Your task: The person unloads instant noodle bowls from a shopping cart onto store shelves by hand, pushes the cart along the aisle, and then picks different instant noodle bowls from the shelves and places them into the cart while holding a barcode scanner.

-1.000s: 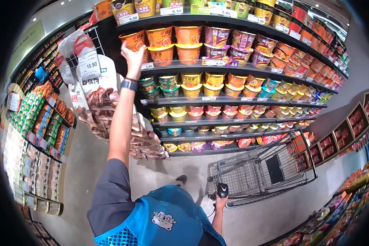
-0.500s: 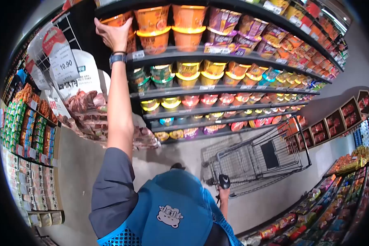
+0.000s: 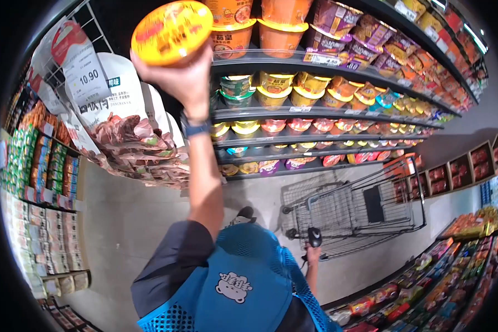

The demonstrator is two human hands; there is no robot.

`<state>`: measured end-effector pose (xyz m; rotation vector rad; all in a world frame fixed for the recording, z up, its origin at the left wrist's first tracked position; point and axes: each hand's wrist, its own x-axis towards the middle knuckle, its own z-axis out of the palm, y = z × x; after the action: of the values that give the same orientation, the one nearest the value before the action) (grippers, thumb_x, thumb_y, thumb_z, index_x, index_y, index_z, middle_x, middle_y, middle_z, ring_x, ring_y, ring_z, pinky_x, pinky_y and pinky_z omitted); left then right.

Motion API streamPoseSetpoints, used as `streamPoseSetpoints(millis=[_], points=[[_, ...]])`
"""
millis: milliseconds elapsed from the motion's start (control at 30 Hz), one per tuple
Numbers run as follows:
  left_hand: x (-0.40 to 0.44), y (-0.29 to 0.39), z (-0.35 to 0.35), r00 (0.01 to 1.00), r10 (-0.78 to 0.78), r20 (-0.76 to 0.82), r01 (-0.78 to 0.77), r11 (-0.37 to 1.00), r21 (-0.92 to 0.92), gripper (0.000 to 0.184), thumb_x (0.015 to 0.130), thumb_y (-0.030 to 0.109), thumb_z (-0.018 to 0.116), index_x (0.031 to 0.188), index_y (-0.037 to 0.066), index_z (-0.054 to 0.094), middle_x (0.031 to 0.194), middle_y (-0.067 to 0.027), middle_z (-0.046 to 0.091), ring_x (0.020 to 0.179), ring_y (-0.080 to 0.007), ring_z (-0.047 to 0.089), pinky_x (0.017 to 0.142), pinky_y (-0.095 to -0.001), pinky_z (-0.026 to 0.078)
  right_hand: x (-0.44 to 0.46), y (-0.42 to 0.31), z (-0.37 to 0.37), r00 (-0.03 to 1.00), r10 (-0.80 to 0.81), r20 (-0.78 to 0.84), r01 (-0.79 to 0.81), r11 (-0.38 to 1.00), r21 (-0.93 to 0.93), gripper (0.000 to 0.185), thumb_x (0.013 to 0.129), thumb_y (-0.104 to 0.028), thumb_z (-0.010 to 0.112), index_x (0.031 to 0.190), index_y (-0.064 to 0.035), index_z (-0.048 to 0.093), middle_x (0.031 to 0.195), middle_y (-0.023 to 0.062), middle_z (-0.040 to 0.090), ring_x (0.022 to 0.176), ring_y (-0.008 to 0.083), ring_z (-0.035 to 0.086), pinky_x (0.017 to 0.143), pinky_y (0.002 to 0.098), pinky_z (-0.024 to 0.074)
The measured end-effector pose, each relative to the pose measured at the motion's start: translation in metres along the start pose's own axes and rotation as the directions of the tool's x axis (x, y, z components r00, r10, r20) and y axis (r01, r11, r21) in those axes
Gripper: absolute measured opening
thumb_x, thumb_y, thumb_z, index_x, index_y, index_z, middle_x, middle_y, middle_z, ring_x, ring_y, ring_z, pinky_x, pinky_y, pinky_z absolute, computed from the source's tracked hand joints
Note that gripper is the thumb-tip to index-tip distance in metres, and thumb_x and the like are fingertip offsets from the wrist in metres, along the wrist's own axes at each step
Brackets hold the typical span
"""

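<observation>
My left hand (image 3: 180, 80), with a dark watch on its wrist, grips an instant noodle tub (image 3: 172, 30) from below and behind. The tub has a bright yellow-orange lid that faces me, and it is held out in front of the shelf. Down by my right side, my right hand (image 3: 313, 255) is closed around a black handheld scanner (image 3: 314, 237) with a rounded head. Orange noodle tubs (image 3: 285, 34) stand stacked in twos on the top shelf, just right of my left hand.
A wire shopping cart (image 3: 359, 207) stands on the floor at right. Printed snack bags (image 3: 133, 127) hang at left beside a price tag (image 3: 87, 74). Lower shelves hold rows of noodle bowls (image 3: 274, 83). Packaged goods (image 3: 409, 282) line the lower right.
My left hand has drawn an orange noodle tub off the top shelf and tilted its lid toward me. My right hand still holds the scanner low at my side.
</observation>
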<state>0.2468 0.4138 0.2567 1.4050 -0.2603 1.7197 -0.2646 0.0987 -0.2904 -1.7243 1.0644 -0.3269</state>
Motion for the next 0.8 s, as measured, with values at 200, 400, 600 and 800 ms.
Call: streamPoseSetpoints(millis=[200,400,600,800], points=[[-0.138,0.119,-0.089,0.419,-0.43,0.8,0.904,0.112,-0.413,0.089,0.087,0.027,0.073,0.152,0.008,0.015,0.145,-0.0119,0.038,0.127,-0.0242,0.049,0.108,-0.0417,0.041,-0.018,-0.051,-0.017,0.975,0.101,0.196,-0.079,0.99,-0.115,0.022,0.076,-0.009,0.07,0.097,-0.0002,0.068,0.081,0.0053,0.069,0.068,0.0147,0.061,0.064,0.0321,0.0508],[-0.248,0.169,-0.155,-0.396,-0.152,0.906,0.86,-0.408,0.307,0.072,0.096,0.021,0.062,0.151,0.01,0.017,0.142,-0.0103,0.042,0.126,-0.0213,0.05,0.106,-0.0398,0.042,-0.079,-0.124,-0.063,0.94,-0.236,0.244,0.286,0.938,-0.196,0.068,0.069,-0.017,0.081,0.13,-0.0021,0.057,0.115,0.0173,0.069,0.107,0.0273,0.066,0.094,0.0363,0.0512],[-0.282,0.261,-0.201,-0.161,-0.056,0.985,0.865,0.472,0.168,0.089,0.081,0.006,0.078,0.146,0.007,0.017,0.14,-0.0153,0.036,0.129,-0.0252,0.042,0.108,-0.0392,0.039,-0.191,-0.278,-0.143,0.974,-0.22,-0.06,0.227,0.962,0.155,0.046,0.066,-0.005,0.074,0.11,0.0003,0.065,0.095,0.0163,0.071,0.087,0.0277,0.069,0.082,0.0348,0.0518],[-0.321,0.288,-0.215,-0.15,0.099,0.984,0.737,0.675,0.044,0.1,0.071,0.001,0.084,0.143,0.005,0.015,0.139,-0.0177,0.033,0.13,-0.0254,0.04,0.112,-0.0393,0.035,-0.196,-0.246,-0.143,0.991,-0.133,-0.029,0.136,0.958,0.252,0.042,0.065,-0.006,0.076,0.104,0.0012,0.063,0.093,0.0203,0.067,0.092,0.0402,0.064,0.079,0.042,0.0505]])
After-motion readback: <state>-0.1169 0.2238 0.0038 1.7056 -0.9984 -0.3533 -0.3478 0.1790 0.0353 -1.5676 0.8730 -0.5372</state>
